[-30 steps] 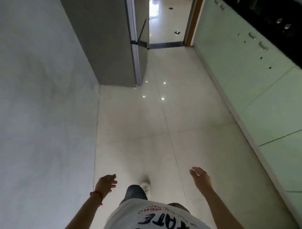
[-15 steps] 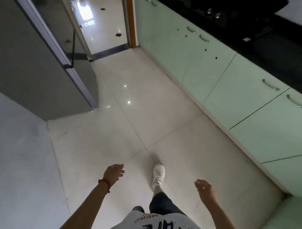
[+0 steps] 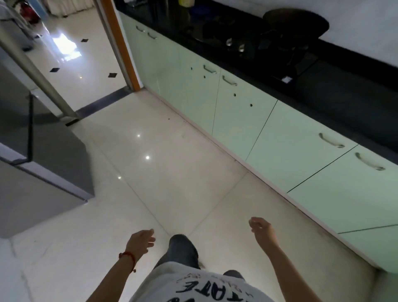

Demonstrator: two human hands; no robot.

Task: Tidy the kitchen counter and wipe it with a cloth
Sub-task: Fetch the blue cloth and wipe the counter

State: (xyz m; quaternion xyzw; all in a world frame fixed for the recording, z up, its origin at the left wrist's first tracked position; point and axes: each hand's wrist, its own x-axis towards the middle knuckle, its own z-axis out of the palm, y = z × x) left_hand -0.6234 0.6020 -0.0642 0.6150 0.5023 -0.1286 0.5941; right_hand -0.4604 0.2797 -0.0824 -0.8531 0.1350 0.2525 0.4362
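Both hands hang loose and hold nothing, well apart from the worktop.

The left hand [image 3: 140, 240] and right hand [image 3: 261, 229] float over the shiny pale tiled floor [image 3: 172, 172]. The long black stone worktop [image 3: 323, 86] runs along the right, above light green cupboard doors [image 3: 290, 151]; a dark round pan [image 3: 296, 22] sits at its far edge.

Black counter [image 3: 336, 101] runs along the right wall over pale green cabinets [image 3: 290, 151]. On it: dark wok [image 3: 296, 22] on a black hob [image 3: 269, 49] with metal knobs, a yellow item [image 3: 187, 2] at the far end. Glossy cream tile floor [image 3: 172, 172] carries a grey fridge [image 3: 38, 161] on the left.
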